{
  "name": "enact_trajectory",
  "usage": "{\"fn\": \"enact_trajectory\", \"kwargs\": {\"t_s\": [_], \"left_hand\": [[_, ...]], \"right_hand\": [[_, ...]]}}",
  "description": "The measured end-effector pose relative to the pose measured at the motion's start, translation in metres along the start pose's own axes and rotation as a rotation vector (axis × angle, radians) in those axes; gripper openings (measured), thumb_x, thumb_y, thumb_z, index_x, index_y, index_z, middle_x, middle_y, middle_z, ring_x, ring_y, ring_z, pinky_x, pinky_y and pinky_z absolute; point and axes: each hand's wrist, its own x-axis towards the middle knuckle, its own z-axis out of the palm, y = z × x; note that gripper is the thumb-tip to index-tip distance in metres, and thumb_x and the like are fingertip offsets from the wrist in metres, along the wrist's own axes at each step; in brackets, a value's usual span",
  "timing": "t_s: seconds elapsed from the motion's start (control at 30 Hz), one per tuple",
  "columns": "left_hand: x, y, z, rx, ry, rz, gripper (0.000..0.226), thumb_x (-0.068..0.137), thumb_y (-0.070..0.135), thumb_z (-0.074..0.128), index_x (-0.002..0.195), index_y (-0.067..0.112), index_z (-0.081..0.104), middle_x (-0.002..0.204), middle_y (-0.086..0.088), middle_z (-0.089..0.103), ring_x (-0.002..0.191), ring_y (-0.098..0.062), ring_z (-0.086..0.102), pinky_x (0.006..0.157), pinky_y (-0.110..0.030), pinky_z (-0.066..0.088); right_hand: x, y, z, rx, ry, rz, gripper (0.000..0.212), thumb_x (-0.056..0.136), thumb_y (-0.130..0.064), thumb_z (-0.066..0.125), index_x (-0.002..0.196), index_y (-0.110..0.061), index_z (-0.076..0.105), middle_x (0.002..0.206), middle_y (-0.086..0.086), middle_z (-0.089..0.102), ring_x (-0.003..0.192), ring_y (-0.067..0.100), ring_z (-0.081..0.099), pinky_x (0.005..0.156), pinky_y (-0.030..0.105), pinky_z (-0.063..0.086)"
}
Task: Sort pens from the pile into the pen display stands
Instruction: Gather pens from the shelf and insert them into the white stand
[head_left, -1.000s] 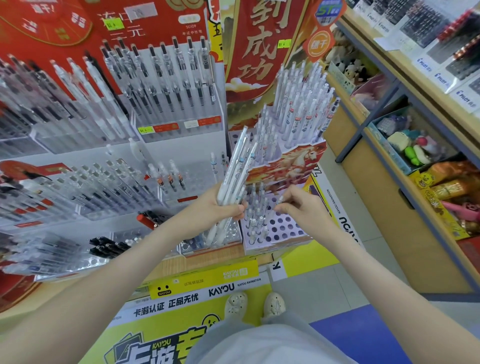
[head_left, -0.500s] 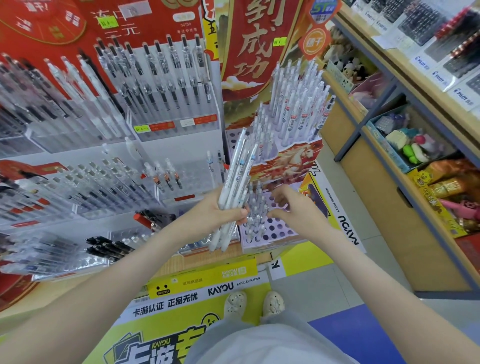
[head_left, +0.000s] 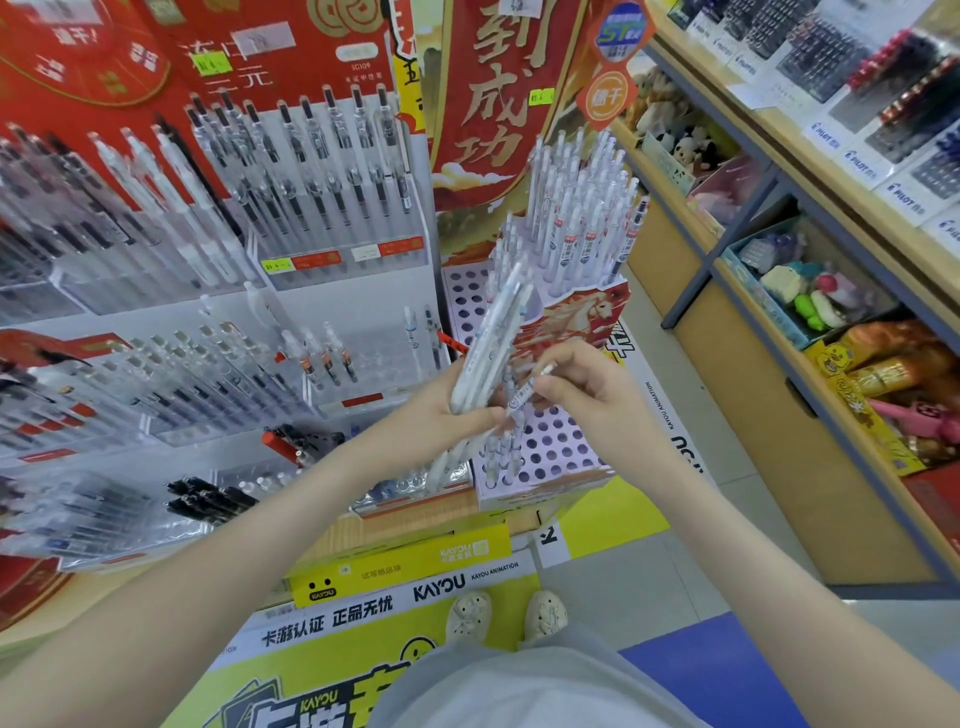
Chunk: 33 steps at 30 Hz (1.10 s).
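Observation:
My left hand (head_left: 447, 415) grips a bunch of white pens (head_left: 493, 343), held upright and tilted to the right. Just to its right, my right hand (head_left: 576, 395) pinches a single white pen (head_left: 527, 392) next to the bunch. Both hands hover over the lower tier of a white display stand with round holes (head_left: 558, 449), where several white pens stand at its left side. The stand's upper tier (head_left: 582, 218) is packed with white pens.
Left of the stand are clear acrylic racks of black and clear pens (head_left: 311, 182). A wooden shelf unit (head_left: 779, 322) with toys and packaged pens runs along the right. A yellow floor display (head_left: 405, 566) and my shoes (head_left: 504, 616) lie below.
My right hand has lifted from the stand's holes toward the bunch and now pinches one pen beside it. The left hand with the bunch has stayed nearly in place.

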Motion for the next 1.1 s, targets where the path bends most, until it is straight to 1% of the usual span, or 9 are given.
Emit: {"fn": "enact_trajectory", "kwargs": {"t_s": [0.13,0.27,0.33,0.4,0.5,0.63,0.77,0.93,1.1], "left_hand": [[0.001,-0.002,-0.004,0.008,0.058,-0.006,0.026,0.093,0.007,0.059,0.114,0.021,0.049,0.086,0.017,0.069,0.084,0.007,0.064,0.074,-0.007,0.046],[0.002,-0.005,-0.006,-0.008,0.078,-0.009,0.032,0.095,0.001,0.054,0.121,0.016,0.043,0.094,-0.001,0.065,0.086,-0.001,0.065,0.077,-0.012,0.050],[0.001,-0.008,-0.009,-0.034,0.086,-0.013,0.033,0.095,-0.004,0.051,0.121,0.015,0.042,0.093,-0.007,0.061,0.081,-0.002,0.065,0.078,-0.016,0.052],[0.002,-0.012,-0.012,0.011,0.071,-0.019,0.035,0.095,-0.002,0.052,0.125,0.011,0.042,0.095,-0.008,0.061,0.084,-0.008,0.065,0.085,-0.026,0.055],[0.001,-0.016,-0.014,0.061,0.043,-0.028,0.034,0.094,0.004,0.057,0.125,0.009,0.044,0.096,-0.005,0.065,0.093,-0.021,0.067,0.094,-0.042,0.053],[0.000,-0.017,-0.013,0.026,0.025,-0.047,0.032,0.093,0.002,0.057,0.121,0.013,0.046,0.098,-0.008,0.065,0.095,-0.025,0.066,0.094,-0.043,0.053],[-0.001,-0.020,-0.014,-0.061,-0.011,-0.087,0.028,0.093,-0.001,0.056,0.116,0.013,0.050,0.097,-0.009,0.066,0.085,-0.016,0.067,0.087,-0.033,0.056],[-0.001,-0.021,-0.015,-0.136,-0.055,-0.115,0.022,0.092,-0.007,0.054,0.108,0.007,0.055,0.088,-0.003,0.069,0.072,-0.012,0.065,0.072,-0.023,0.054],[0.002,-0.021,-0.014,-0.148,-0.084,-0.103,0.020,0.091,-0.009,0.053,0.105,0.006,0.057,0.087,-0.005,0.070,0.069,-0.015,0.063,0.068,-0.024,0.052]], "right_hand": [[-0.007,0.005,-0.010,0.040,0.066,-0.027,0.011,0.093,0.007,0.048,0.098,0.000,0.055,0.082,0.002,0.064,0.078,0.019,0.065,0.077,0.028,0.054],[-0.006,0.007,-0.025,0.099,0.273,-0.067,0.014,0.095,0.005,0.045,0.096,-0.008,0.051,0.073,-0.013,0.065,0.069,0.010,0.062,0.064,0.018,0.048],[-0.004,0.012,-0.032,0.028,0.283,-0.053,0.018,0.095,0.004,0.045,0.094,-0.013,0.051,0.072,-0.018,0.064,0.066,0.009,0.058,0.061,0.014,0.044],[-0.004,0.023,-0.034,-0.098,0.241,-0.010,0.018,0.095,0.002,0.048,0.092,-0.016,0.053,0.078,-0.017,0.063,0.069,0.015,0.055,0.066,0.020,0.046],[-0.007,0.043,-0.027,-0.283,0.123,0.038,0.021,0.094,-0.004,0.051,0.091,-0.025,0.054,0.081,0.000,0.060,0.074,0.019,0.055,0.070,0.033,0.047],[-0.007,0.061,-0.014,-0.425,-0.002,0.067,0.009,0.095,-0.010,0.052,0.094,-0.018,0.056,0.083,0.008,0.061,0.074,0.028,0.054,0.069,0.041,0.044],[-0.005,0.070,-0.003,-0.533,-0.171,0.108,0.009,0.096,-0.013,0.052,0.094,-0.021,0.051,0.086,-0.006,0.063,0.077,0.002,0.056,0.069,0.030,0.045],[0.004,0.068,-0.001,-0.547,-0.184,0.180,0.011,0.094,-0.018,0.057,0.088,-0.021,0.048,0.088,-0.003,0.065,0.083,0.018,0.059,0.073,0.032,0.047],[0.002,0.063,-0.004,-0.559,-0.266,0.210,0.028,0.090,-0.015,0.061,0.076,-0.033,0.046,0.079,-0.019,0.062,0.074,-0.005,0.057,0.065,0.014,0.043]]}}
